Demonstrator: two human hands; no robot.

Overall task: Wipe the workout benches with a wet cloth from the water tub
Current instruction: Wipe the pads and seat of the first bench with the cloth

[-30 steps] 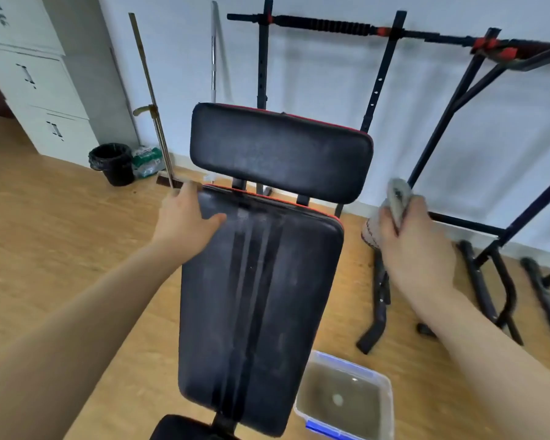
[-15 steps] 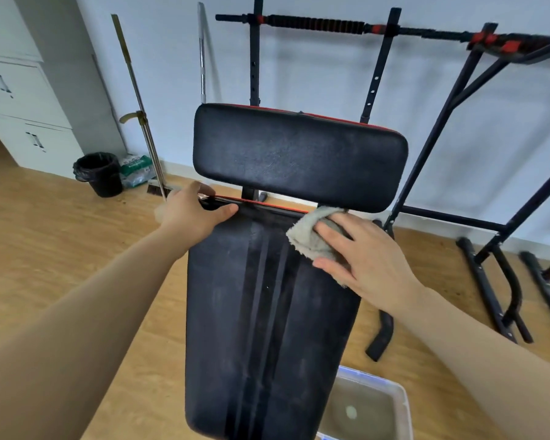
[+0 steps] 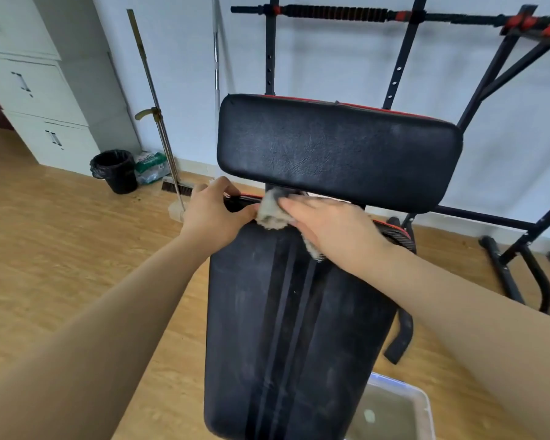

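A long bench pad (image 3: pixel 292 328) is seen in the middle. It is covered in black, leathery stuff with a thin red line along its top edge. It is dull and streaky, and straight grooves are cut down its middle. A shorter pad (image 3: pixel 337 150) of the same black stuff, with round corners, is set just above it. A small cloth (image 3: pixel 272 212), grey, fuzzy and crumpled, is laid on the top end of the long pad, right under the short one. The cloth is pressed down by the right hand (image 3: pixel 334 230), whose fingers are straight and laid flat across it. Much of the cloth is hidden under that hand, and only its left end and a bit of its lower edge are seen. The top left corner of the long pad is gripped by the left hand (image 3: pixel 215 214), with the fingers curled over the edge and the thumb laid on top, just beside the cloth. The tub (image 3: pixel 394 382) is made of clear plastic and cloudy water is seen in it. It is set on the wood floor (image 3: pixel 61 233) by the near right side of the long pad, well apart from both hands. A black metal rack (image 3: pixel 331 11) with red bits is stood at the pale wall behind. A round black bin (image 3: pixel 115 169) and a broom (image 3: pixel 159 122) are seen on the left.
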